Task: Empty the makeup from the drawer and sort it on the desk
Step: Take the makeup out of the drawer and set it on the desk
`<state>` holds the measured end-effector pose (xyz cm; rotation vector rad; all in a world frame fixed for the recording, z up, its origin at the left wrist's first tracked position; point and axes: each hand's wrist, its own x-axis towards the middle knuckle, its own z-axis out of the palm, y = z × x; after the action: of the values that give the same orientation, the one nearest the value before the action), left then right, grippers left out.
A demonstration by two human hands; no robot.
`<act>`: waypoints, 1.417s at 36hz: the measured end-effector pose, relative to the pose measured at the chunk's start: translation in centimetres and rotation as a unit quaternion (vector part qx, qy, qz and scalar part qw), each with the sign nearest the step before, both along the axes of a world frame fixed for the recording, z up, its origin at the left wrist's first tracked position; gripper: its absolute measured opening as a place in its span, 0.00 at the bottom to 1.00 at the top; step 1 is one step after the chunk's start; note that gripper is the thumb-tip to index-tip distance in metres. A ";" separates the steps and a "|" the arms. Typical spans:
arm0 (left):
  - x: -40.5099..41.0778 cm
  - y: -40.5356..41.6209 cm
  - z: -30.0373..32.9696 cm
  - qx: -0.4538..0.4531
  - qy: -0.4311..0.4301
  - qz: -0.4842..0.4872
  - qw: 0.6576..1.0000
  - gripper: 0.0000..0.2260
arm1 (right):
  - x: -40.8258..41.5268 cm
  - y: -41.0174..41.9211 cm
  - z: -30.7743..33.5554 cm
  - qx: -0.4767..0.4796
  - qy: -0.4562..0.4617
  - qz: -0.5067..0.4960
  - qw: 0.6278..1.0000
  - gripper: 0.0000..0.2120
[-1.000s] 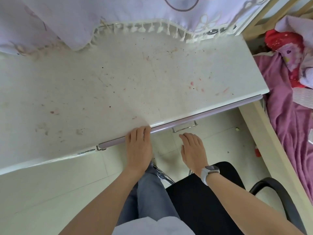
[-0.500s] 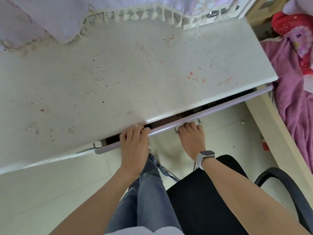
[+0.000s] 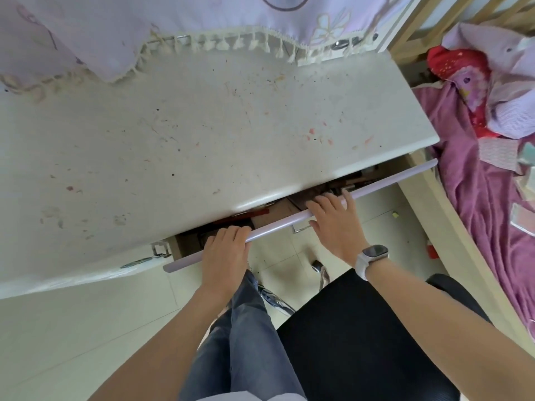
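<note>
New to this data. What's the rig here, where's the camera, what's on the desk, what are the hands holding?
There is no machine: a person works with bare hands. The single wide-angle camera sits on their head and looks down, so the arms enter from the bottom of the picture. Both hands grip the lilac front edge of the drawer, left hand near its left end, right hand, with a watch on its wrist, nearer the middle. The drawer is partly open; dark items show inside, too shadowed to identify. The desk top carries only stains and specks, with a fringed cloth hanging over its back edge. No makeup is out yet.
</note>
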<state>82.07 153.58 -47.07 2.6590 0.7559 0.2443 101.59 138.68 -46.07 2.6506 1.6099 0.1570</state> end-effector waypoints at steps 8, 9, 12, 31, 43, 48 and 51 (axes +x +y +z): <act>0.2 0.1 0.1 0.000 0.013 0.010 1.000 0.08 | 1.4 0.5 0.0 -0.059 0.023 -0.035 0.997 0.07; 0.3 0.1 0.2 0.002 0.015 0.011 1.000 0.08 | 1.4 0.6 0.2 -0.060 0.025 -0.036 0.997 0.07; 0.2 0.0 0.3 -0.003 0.016 0.008 1.000 0.08 | 1.2 0.4 0.6 -0.065 0.032 -0.039 0.997 0.07; -2.6 -3.6 -0.3 -0.002 0.019 -0.084 0.996 0.11 | -0.4 -5.0 0.2 -0.046 0.033 0.005 0.998 0.09; -4.2 -4.9 -0.5 -0.017 0.014 -0.153 0.988 0.12 | -1.4 -8.0 -0.2 -0.051 0.043 0.030 0.997 0.05; -3.9 -4.7 -1.5 -0.024 0.043 -0.176 0.983 0.11 | -2.1 -7.9 -1.2 -0.101 0.069 -0.013 0.992 0.11; -3.8 -4.8 -1.9 -0.042 0.067 -0.175 0.981 0.13 | -2.7 -7.7 -1.5 -0.123 0.088 -0.034 0.988 0.11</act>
<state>78.26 148.76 -49.00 2.6872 0.3155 -0.0598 98.94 130.98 -47.61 2.5826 1.4680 -0.2669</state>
